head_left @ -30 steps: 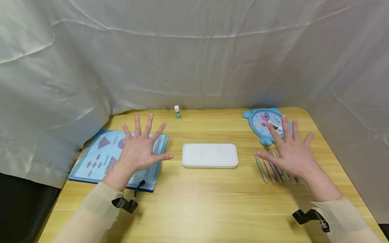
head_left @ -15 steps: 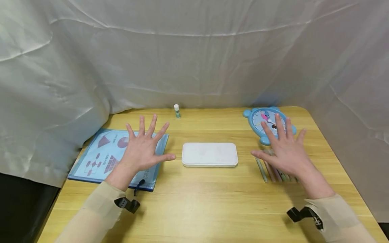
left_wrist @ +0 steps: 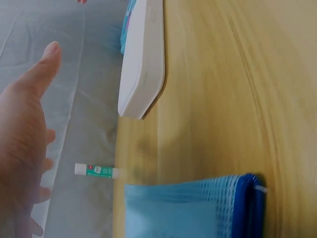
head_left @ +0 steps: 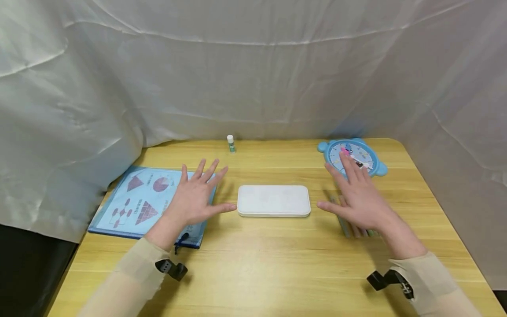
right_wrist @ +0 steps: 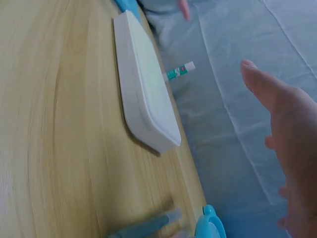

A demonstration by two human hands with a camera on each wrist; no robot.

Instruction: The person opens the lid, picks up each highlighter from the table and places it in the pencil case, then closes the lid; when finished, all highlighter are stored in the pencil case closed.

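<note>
A white rectangular case (head_left: 274, 200) lies flat in the middle of the wooden table, between both hands. My left hand (head_left: 194, 198) hovers with spread fingers over the right part of a blue mesh zip pouch (head_left: 130, 202), its thumb pointing at the case's left end. In the left wrist view, a gap shows between the left hand (left_wrist: 25, 144) and the case (left_wrist: 141, 64). On the other side, my right hand (head_left: 362, 200) is held above a row of pens (head_left: 343, 224), fingers extended, hiding part of them. Neither hand holds anything.
A small glue stick (head_left: 231, 144) with a white cap stands upright near the table's back edge. At the back right lies a blue toy clock (head_left: 370, 152), partly behind the right fingers. A grey-white curtain (head_left: 253, 88) hangs behind the table.
Both hands have moved inward towards the white case, the left one rightward and the right one leftward. The right hand's fingers are closer together than before. The objects on the table have stayed put.
</note>
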